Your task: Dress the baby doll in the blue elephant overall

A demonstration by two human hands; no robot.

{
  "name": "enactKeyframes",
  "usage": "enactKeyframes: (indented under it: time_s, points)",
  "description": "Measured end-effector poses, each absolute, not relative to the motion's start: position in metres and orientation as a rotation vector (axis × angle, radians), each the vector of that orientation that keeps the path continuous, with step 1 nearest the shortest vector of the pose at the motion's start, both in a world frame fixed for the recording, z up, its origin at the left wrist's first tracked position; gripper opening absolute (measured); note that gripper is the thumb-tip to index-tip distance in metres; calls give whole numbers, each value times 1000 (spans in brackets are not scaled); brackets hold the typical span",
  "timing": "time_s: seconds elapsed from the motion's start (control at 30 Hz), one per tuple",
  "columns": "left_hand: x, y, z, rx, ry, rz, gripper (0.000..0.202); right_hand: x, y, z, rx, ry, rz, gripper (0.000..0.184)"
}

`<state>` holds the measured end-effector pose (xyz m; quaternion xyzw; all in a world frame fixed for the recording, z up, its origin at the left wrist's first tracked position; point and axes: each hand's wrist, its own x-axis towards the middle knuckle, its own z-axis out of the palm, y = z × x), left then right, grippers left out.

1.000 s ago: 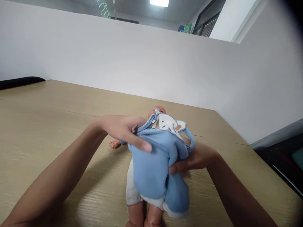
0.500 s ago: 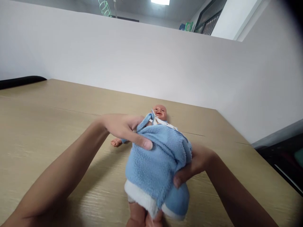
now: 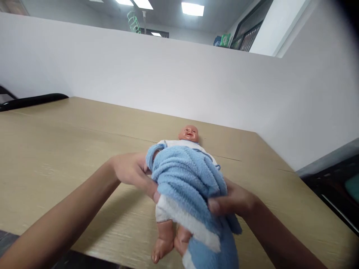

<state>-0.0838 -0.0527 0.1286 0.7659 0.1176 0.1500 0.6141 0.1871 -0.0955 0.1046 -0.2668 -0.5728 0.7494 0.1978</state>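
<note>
A baby doll (image 3: 189, 133) lies on its back on the wooden table (image 3: 84, 145), head away from me and bare feet towards me. It wears white clothing with blue edging. Across its middle I hold a fluffy light-blue garment (image 3: 185, 168) with a white border, gathered in folds; part of it hangs down at the right. My left hand (image 3: 133, 172) is closed on the garment's left side, thumb in front and the other fingers hidden in the cloth. At the right side, my right hand (image 3: 238, 200) grips it in the same way. The doll's arms are mostly covered.
A white partition (image 3: 157, 74) stands behind the table. A black chair back (image 3: 36, 100) shows at the far left edge, and a dark object (image 3: 333, 190) is beyond the right edge.
The garment has become more bunched and moved slightly, showing more of the doll's white top and feet. My left hand has moved down and left. The camera view has shifted a little.
</note>
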Motion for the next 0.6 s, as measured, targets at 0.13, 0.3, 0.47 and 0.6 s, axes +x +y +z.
enactKeyframes:
  time_s: [0.13, 0.3, 0.47, 0.6]
  points:
    - [-77, -90, 105, 1575, 342, 489, 26, 185, -115, 109, -356, -1678, 2352, 54]
    - [-68, -135, 74, 1423, 414, 571, 34, 189, -129, 103, -386, -1771, 2269, 42]
    - [-60, -177, 46, 1298, 896, 755, 38, 187, -151, 83, -1114, -1896, 1361, 43]
    - [-62, -192, 28, 1403, 1129, 879, 35, 175, -165, 59, -1225, -1980, 921, 12]
